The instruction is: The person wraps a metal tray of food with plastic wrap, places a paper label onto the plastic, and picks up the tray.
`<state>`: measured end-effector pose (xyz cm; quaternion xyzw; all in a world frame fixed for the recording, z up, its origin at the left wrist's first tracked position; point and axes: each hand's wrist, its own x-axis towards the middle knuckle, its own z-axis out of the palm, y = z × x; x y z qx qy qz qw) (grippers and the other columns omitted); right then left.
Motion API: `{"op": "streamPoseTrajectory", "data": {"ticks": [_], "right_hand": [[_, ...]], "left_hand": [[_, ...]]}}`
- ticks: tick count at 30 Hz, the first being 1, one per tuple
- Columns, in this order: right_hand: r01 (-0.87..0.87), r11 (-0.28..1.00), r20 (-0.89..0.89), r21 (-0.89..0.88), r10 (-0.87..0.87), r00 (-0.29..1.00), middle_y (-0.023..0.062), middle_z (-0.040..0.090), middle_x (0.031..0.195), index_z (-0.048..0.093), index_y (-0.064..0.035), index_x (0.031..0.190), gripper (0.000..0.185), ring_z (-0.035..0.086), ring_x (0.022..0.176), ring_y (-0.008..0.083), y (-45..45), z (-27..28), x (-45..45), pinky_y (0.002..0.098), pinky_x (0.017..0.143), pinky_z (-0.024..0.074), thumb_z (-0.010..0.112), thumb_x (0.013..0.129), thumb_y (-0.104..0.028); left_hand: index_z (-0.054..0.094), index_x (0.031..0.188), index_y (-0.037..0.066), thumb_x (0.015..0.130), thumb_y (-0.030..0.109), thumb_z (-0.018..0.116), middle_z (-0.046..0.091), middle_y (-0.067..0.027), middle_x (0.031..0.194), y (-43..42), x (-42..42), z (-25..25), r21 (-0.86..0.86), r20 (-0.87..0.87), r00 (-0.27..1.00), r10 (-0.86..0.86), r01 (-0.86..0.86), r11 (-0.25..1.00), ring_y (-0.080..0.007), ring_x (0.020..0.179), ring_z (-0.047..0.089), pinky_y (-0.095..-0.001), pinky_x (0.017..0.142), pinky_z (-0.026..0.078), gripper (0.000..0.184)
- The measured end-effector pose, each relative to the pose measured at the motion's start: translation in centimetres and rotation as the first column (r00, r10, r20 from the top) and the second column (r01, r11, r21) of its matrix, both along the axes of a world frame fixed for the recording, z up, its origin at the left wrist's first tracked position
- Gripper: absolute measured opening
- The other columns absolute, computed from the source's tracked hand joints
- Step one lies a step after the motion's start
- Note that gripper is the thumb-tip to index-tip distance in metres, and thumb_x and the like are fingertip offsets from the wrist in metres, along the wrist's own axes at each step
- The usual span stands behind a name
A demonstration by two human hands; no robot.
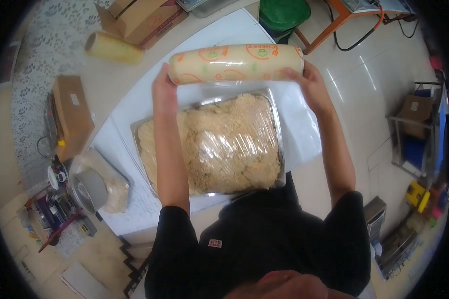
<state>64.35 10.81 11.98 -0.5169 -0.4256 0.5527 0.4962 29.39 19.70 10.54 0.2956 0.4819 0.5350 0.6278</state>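
Note:
A large roll of cling film (234, 64), printed with orange and green marks, is held level by its two ends. My left hand (165, 89) is closed round the left end, its fingers partly hidden behind the roll. At the other end, my right hand (312, 87) grips the roll with the thumb on the near side. Below the roll lies a metal tray (283, 172) heaped with a crumbly tan food (164, 144). Shiny clear film covers the heap, and a stretch of it reaches up to the roll.
Under the tray is a white table (122, 129). At its left stand a round metal pot (89, 189) and a bag (115, 192) of pale stuff. Another film roll (113, 48) and cardboard boxes (74, 112) lie beyond. A green bin (284, 15) stands at the top.

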Motion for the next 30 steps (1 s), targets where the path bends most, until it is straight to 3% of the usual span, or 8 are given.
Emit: {"op": "streamPoseTrajectory", "data": {"ticks": [4,7,10,16,19,22,25,30], "right_hand": [[0.013,1.0,0.035,0.003,-0.013,0.999,0.0084,0.067,0.111,0.059,0.0048,0.121,0.04,0.06,0.103,0.014,-4.3,3.6,-1.1,0.0297,0.097,0.042,0.064,0.095,-0.024],[0.065,0.998,0.027,0.024,-0.066,0.997,0.0085,0.067,0.112,0.06,0.0053,0.121,0.04,0.059,0.105,0.0138,-9.3,4.6,-1.7,0.0298,0.098,0.0407,0.062,0.096,-0.026],[0.11,0.994,0.043,0.018,-0.111,0.993,0.0088,0.067,0.114,0.06,0.0056,0.121,0.041,0.057,0.107,0.0141,-15.2,4.5,-2.3,0.0303,0.099,0.0392,0.059,0.097,-0.028],[0.272,0.962,0.035,-0.021,-0.271,0.962,0.0102,0.066,0.112,0.062,0.0052,0.118,0.042,0.056,0.11,0.0165,-24.8,3.8,-3.7,0.0323,0.102,0.0361,0.055,0.1,-0.032],[0.372,0.928,0.039,-0.031,-0.37,0.928,0.0102,0.066,0.111,0.063,0.0051,0.116,0.044,0.057,0.108,0.017,-28.6,3.2,-3.7,0.0321,0.101,0.0372,0.053,0.101,-0.034],[0.386,0.92,0.111,-0.074,-0.377,0.92,0.0098,0.066,0.11,0.063,0.0052,0.116,0.047,0.057,0.107,0.0165,-32.1,2.9,-3.4,0.0323,0.101,0.0376,0.05,0.102,-0.038],[0.493,0.869,0.223,-0.055,-0.47,0.854,0.0087,0.067,0.106,0.064,0.0056,0.114,0.051,0.057,0.103,0.0151,-34.9,3.3,-4.9,0.0311,0.098,0.0399,0.048,0.102,-0.042],[0.385,0.893,0.255,-0.232,-0.326,0.91,0.0087,0.067,0.104,0.064,0.0061,0.113,0.055,0.058,0.1,0.0136,-40.5,-0.9,-4.8,0.0285,0.094,0.042,0.044,0.104,-0.044]], "left_hand": [[0.063,0.105,0.004,0.103,0.032,0.045,0.066,-0.0063,0.104,-5.1,-2.4,3.8,0.111,-0.021,1.0,0.019,-0.016,0.994,-0.0158,0.099,0.059,-0.0332,0.094,0.042,0.033],[0.063,0.106,0.003,0.104,0.034,0.044,0.066,-0.005,0.102,-9.9,-3.9,5.3,0.154,-0.042,0.995,-0.095,0.101,0.983,-0.0155,0.099,0.058,-0.0326,0.094,0.041,0.037],[0.067,0.106,-0.002,0.102,0.03,0.046,0.067,-0.0047,0.098,-15.5,-3.7,7.0,0.148,-0.127,0.988,-0.092,0.111,0.983,-0.0125,0.096,0.058,-0.031,0.091,0.042,0.038],[0.067,0.11,-0.002,0.101,0.034,0.05,0.068,-0.0048,0.102,-23.9,-5.2,6.7,0.225,-0.312,0.934,-0.172,0.248,0.942,-0.0119,0.095,0.058,-0.0291,0.093,0.041,0.041],[0.067,0.112,-0.002,0.099,0.03,0.056,0.068,-0.0051,0.103,-29.1,-4.6,7.4,0.116,-0.286,0.943,-0.172,0.212,0.97,-0.0113,0.096,0.059,-0.0283,0.092,0.042,0.036],[0.067,0.111,-0.003,0.098,0.025,0.06,0.069,-0.0051,0.103,-34.2,-3.9,7.9,0.005,-0.332,0.881,-0.338,0.36,0.933,-0.0099,0.095,0.059,-0.0269,0.088,0.045,0.032],[0.067,0.11,-0.004,0.099,0.024,0.059,0.069,-0.0056,0.103,-38.6,-3.3,5.4,0.027,-0.323,0.859,-0.397,0.427,0.904,-0.0093,0.093,0.059,-0.0266,0.084,0.047,0.031],[0.067,0.107,-0.005,0.101,0.023,0.055,0.07,-0.0072,0.099,-43.8,-4.6,2.7,-0.028,-0.364,0.854,-0.371,0.388,0.921,-0.0095,0.091,0.059,-0.0269,0.082,0.047,0.032]]}}
